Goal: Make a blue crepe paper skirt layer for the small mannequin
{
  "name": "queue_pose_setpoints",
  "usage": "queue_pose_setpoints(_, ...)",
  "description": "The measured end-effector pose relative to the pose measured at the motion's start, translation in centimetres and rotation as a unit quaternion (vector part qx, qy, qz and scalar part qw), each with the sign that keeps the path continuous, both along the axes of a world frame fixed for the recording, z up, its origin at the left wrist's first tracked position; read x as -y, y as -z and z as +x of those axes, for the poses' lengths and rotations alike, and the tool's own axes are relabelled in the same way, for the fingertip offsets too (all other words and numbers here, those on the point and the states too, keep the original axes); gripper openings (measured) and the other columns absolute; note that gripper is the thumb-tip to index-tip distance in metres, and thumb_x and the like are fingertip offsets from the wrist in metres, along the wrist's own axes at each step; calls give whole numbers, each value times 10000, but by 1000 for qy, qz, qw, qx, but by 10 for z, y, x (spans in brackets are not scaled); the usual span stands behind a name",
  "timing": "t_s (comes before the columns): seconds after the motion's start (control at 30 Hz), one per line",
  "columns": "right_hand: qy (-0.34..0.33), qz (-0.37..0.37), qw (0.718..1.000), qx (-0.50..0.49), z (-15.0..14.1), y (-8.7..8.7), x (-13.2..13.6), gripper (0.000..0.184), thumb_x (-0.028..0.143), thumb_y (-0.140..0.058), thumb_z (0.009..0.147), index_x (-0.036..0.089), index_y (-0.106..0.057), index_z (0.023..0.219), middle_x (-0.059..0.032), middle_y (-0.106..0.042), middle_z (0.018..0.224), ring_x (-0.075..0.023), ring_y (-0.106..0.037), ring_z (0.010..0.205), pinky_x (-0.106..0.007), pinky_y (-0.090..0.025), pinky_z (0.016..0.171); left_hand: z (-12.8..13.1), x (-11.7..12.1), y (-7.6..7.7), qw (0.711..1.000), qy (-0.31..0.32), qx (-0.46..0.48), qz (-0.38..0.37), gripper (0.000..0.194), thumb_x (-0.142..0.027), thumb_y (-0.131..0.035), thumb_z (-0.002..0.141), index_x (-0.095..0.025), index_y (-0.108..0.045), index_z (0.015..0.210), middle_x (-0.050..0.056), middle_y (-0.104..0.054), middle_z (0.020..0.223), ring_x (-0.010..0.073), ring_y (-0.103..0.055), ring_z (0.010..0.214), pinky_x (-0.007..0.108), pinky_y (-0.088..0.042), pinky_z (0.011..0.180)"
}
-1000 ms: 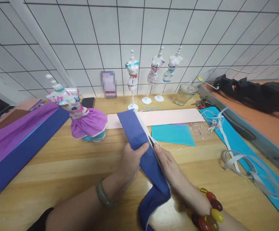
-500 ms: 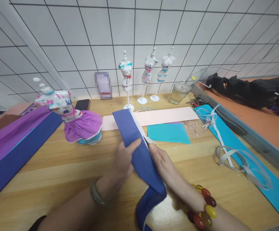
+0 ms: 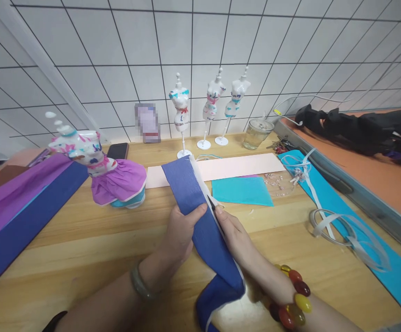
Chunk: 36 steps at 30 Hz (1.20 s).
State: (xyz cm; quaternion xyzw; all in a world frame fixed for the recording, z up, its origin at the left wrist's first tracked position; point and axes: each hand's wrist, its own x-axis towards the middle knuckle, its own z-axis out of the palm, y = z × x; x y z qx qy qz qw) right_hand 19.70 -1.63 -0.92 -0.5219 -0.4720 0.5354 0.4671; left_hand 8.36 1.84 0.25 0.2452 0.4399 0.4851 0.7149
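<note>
A dark blue crepe paper strip (image 3: 203, 221) with a white backing edge. A light wooden table (image 3: 83, 249) with visible grain. A pale pink paper strip (image 3: 242, 166) and a turquoise paper piece (image 3: 242, 191). A white mini mannequin (image 3: 93, 159) splashed with pink, blue and teal, wearing a purple ruffled skirt over a teal layer. Three white mini mannequins on stands (image 3: 207, 108) with teal and red markings. Purple and dark blue paper rolls (image 3: 17, 207). White ribbon (image 3: 345, 230) on a bright turquoise strip (image 3: 390, 272). A white tiled wall (image 3: 200, 46) with black grid lines. A jade-green bangle (image 3: 136, 286); an amber, red and yellow bead bracelet (image 3: 295, 302).
</note>
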Motion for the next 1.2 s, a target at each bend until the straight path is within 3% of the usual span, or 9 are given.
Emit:
queue_pose_setpoints(0.37, -11, -4, 1000, -5, 0, 2, 1, 457, 524, -379, 905, 149, -634, 955, -43, -673, 951, -188, -579, 874, -275, -434, 800, 0, 1, -6, 1000, -25, 5, 3, 273, -182, -769, 586, -117, -640, 817, 31, -696, 748, 129, -623, 643, 250, -507, 636)
queue_pose_setpoints(0.83, -6, -10, 1000, -6, 0, 1, 1, 441, 515, -381, 906, 152, -632, 923, -48, -663, 919, -200, -571, 907, -284, -423, 823, 1, 4, -2, 1000, -11, -5, 3, 275, -200, -762, 597, -108, -645, 829, 59, -701, 789, 148, -631, 675, 273, -510, 670)
queue_pose_setpoints(1.2, 7, -7, 999, 37, 0, 4, 0, 438, 540, -365, 897, 168, -578, 804, -32, -611, 808, -185, -543, 801, -278, -427, 759, 1, 3, -4, 1000, -16, -3, 1, 295, -195, -767, 591, -109, -639, 843, 64, -700, 800, 152, -630, 683, 284, -508, 681)
